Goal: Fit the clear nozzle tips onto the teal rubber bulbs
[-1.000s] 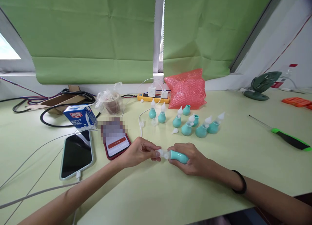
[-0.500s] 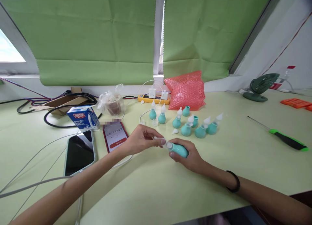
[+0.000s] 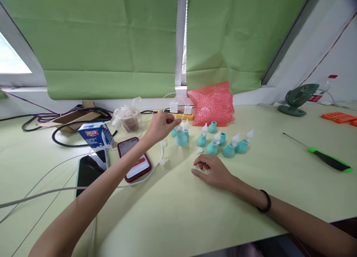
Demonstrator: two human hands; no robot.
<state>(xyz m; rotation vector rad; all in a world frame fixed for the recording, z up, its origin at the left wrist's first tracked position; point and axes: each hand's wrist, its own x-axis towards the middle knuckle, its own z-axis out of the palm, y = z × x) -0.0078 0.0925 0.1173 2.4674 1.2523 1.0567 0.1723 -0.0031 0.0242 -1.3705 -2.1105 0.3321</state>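
Note:
My left hand (image 3: pixel 161 126) pinches the clear tip of a teal nasal aspirator (image 3: pixel 182 139), its bulb low over the table among the others and slightly blurred. My right hand (image 3: pixel 213 171) rests nearer me with fingers loosely curled, thumb apart and nothing in it. Beyond it stand several teal aspirators with clear tips, one of them an aspirator (image 3: pixel 228 150) at the right of the group. Two bulbs without tips, including an open bulb (image 3: pixel 212 127), stand behind. A loose clear tip (image 3: pixel 163 162) lies on the table, and a small white piece (image 3: pixel 200 150) sits near the bulbs.
Left are a red-cased phone (image 3: pixel 137 168), another phone (image 3: pixel 90 169), a milk carton (image 3: pixel 96 135) and white cables. At the back lie a pink bubble-wrap bag (image 3: pixel 213 106) and a yellow power strip (image 3: pixel 164 112). Right are a screwdriver (image 3: pixel 325 158) and a green fan (image 3: pixel 298 99).
My left hand has carried the aspirator away from me to the row of bulbs. My right hand has let go of its bulb and stays near the same spot.

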